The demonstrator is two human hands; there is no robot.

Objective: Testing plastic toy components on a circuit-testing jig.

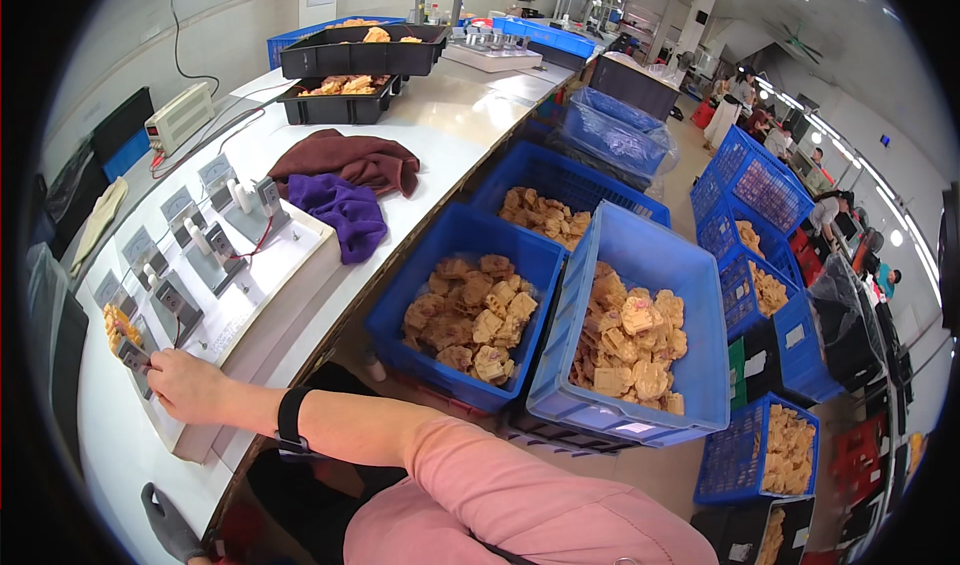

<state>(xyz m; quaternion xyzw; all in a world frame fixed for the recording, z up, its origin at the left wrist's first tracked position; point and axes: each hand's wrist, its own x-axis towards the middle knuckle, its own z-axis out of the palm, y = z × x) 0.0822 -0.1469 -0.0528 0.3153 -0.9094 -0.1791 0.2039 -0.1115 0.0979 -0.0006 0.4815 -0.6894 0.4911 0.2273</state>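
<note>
My right hand reaches left over a white test board, its fingers closed at a small grey block on the board's near end. Against that block sits a tan-yellow piece, partly hidden. Several grey fixtures with white handles stand in a row along the board, with small panel meters behind them. At the lower left edge a dark grey gloved shape shows beside the table edge. It appears to be my left hand, mostly cut off, its fingers not readable.
Purple cloth and brown cloth lie beyond the board. Black trays of tan pieces and a power supply stand farther back. Right of the table are blue bins and a lighter blue crate of tan pieces. People work far right.
</note>
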